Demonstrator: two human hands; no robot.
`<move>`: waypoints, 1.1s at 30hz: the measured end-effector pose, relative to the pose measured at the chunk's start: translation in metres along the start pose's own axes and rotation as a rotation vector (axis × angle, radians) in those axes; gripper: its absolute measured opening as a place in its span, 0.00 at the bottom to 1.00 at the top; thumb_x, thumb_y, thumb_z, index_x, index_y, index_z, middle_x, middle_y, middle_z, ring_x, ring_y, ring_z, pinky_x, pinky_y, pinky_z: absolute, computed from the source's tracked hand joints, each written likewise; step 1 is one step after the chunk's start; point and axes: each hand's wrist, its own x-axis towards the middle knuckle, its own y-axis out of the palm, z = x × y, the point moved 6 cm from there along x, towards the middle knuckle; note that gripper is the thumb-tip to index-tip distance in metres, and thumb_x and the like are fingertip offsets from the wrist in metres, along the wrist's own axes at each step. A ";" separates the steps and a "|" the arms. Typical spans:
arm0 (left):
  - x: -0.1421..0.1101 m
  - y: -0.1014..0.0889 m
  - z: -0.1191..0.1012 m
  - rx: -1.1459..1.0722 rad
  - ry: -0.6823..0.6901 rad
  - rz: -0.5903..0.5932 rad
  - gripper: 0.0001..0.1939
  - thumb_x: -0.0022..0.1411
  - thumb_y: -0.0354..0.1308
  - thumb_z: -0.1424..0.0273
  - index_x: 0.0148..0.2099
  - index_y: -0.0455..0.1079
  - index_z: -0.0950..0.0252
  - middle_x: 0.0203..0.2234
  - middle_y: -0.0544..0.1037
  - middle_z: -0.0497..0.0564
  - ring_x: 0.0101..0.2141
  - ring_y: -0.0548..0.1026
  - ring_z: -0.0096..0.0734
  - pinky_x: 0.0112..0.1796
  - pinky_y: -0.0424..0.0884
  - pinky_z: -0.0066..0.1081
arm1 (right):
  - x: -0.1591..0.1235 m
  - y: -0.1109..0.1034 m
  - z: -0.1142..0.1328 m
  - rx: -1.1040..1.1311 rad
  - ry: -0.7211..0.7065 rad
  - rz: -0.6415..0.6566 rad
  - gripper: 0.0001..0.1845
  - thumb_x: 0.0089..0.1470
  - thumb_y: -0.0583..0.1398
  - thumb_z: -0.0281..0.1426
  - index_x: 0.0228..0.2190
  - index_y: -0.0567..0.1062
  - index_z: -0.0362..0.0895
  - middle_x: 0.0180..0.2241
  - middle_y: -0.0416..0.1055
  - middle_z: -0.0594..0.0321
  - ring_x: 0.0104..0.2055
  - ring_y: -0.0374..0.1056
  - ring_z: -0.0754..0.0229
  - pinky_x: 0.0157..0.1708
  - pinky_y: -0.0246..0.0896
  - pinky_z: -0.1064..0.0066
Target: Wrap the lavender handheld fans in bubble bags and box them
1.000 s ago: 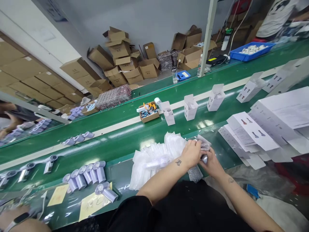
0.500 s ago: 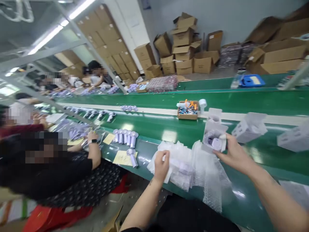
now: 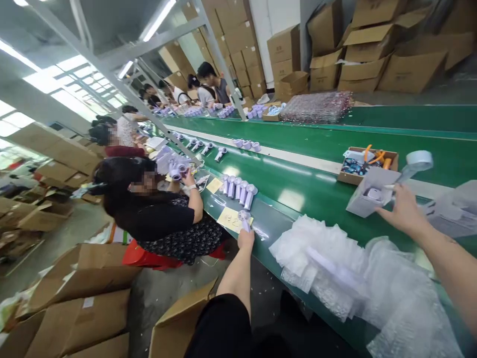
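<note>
While the left hand (image 3: 246, 239) grips a purple fan (image 3: 244, 219), the right hand (image 3: 405, 213) pinches an open white box (image 3: 360, 200).

The green bench (image 3: 276, 223) carries lilac handheld fans (image 3: 237, 189), yellow papers (image 3: 226, 219) and what look like clear plastic bags (image 3: 324, 236).

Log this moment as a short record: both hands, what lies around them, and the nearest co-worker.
Left hand: closed on the handle of a lilac handheld fan
Under the fan's head: yellow sheet with writing
Right hand: holds an open, tilted white box
Inside box: lilac piece, only its end visible
Between hands: pile of translucent bags
Beyond left hand: row of lilac fans, upright
Nearest co-worker: black sleeves, holding lilac parts
</note>
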 end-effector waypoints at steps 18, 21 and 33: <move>-0.389 0.180 0.016 0.465 1.864 1.492 0.14 0.54 0.61 0.65 0.42 0.69 0.67 0.43 0.71 0.62 0.47 0.67 0.49 0.41 0.67 0.41 | -0.317 -0.064 -0.014 1.074 0.886 -0.551 0.16 0.50 0.60 0.43 0.38 0.72 0.48 0.32 0.74 0.62 0.35 0.72 0.55 0.34 0.72 0.63; -0.383 0.200 0.023 0.705 1.889 1.363 0.04 0.56 0.55 0.78 0.35 0.70 0.70 0.36 0.73 0.62 0.43 0.70 0.44 0.40 0.68 0.39 | -0.383 -0.089 -0.018 1.068 1.029 -0.573 0.16 0.48 0.62 0.40 0.39 0.71 0.49 0.30 0.74 0.60 0.29 0.72 0.55 0.28 0.72 0.63; -0.390 0.170 -0.023 -0.127 0.740 1.488 0.10 0.53 0.60 0.65 0.33 0.73 0.68 0.25 0.75 0.48 0.27 0.70 0.26 0.33 0.66 0.28 | -0.425 -0.006 0.019 1.346 0.958 -0.215 0.21 0.46 0.66 0.33 0.43 0.68 0.49 0.31 0.72 0.64 0.33 0.72 0.57 0.22 0.70 0.70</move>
